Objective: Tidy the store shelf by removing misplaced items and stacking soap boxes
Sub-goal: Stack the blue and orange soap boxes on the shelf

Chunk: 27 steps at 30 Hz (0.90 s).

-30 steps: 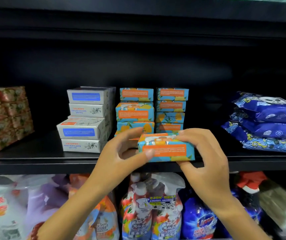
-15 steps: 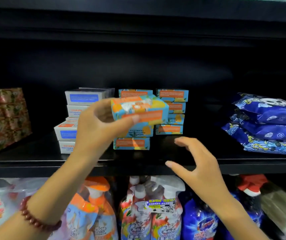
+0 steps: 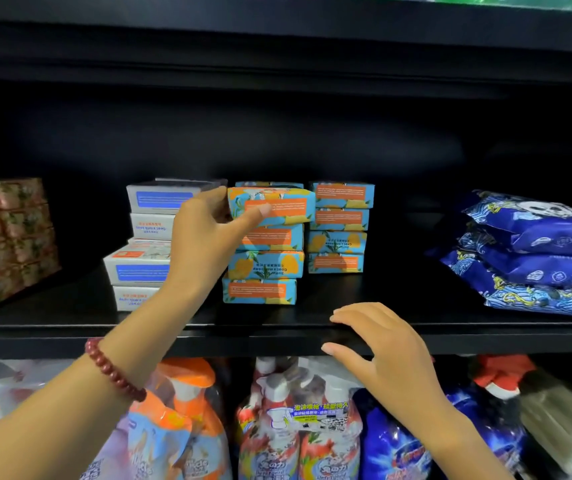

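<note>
**Ann:** While the left hand [image 3: 205,237] is holding something up on the shelf [image 3: 416,306], can you tell me what that thing is?

**Ben:** It is holding a blue and orange soap box [image 3: 277,206]. The thumb is pressing on the front, and the fingers are curling round the left end.

**Ann:** Where is that box sitting?

**Ben:** It is sitting on top of a pile of three boxes [image 3: 263,265] that look just like it. It is tipping a little and poking out at the front. Another pile of the same boxes [image 3: 340,226] is standing just beside it on the right, four high.

**Ann:** What is the right hand [image 3: 391,351] doing?

**Ben:** It is hanging wide open by the front edge of the shelf, with its fingers spreading out. It is holding nothing. I cannot tell if it is touching the edge.

**Ann:** What else is lying up there?

**Ben:** White soap boxes [image 3: 146,244] are standing just to the left, partly hiding behind the left hand. Red flowery packs [image 3: 7,237] are sitting at the far left. Blue bags [image 3: 533,258] are lying in a heap well off to the right.

**Ann:** And lower down?

**Ben:** Spray bottles [image 3: 298,420] are standing under the shelf, and a red bead bracelet [image 3: 115,368] is sitting on the left wrist.
</note>
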Available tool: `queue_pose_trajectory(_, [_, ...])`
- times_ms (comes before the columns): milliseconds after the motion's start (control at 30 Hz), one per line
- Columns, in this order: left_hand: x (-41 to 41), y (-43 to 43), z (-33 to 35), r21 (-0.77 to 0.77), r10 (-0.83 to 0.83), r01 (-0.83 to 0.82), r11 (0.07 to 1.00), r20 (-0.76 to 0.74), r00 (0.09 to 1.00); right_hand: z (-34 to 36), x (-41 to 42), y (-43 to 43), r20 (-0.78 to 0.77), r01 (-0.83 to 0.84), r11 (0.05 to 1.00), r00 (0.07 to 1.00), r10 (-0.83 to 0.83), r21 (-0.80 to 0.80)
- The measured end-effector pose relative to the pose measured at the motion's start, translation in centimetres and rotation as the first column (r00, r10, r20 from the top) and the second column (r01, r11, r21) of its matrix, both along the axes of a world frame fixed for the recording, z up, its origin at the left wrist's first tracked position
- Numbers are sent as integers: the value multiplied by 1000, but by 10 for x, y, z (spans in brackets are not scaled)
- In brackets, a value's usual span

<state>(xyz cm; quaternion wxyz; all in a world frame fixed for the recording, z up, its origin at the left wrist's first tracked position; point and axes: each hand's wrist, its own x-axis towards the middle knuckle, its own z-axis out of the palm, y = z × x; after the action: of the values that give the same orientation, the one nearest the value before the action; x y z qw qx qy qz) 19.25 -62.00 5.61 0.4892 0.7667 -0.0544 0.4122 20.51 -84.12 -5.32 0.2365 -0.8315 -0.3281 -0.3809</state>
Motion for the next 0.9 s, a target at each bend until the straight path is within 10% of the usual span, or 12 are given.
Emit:
queue_pose_trajectory(433, [-7, -6, -26, 60, 137, -150, 987, 182, 974, 3, 1, -2, -55, -30, 999, 998, 29, -16])
queue_pose_trajectory(600, [-21, -20, -59, 331, 49, -216, 919, 446, 894, 37, 16, -8, -221, -169, 939, 945, 241, 301])
queue_pose_trajectory(900, [-13, -33, -100, 671, 175, -142, 728, 19, 984, 107, 82, 6, -41, 214, 964, 977, -211, 157])
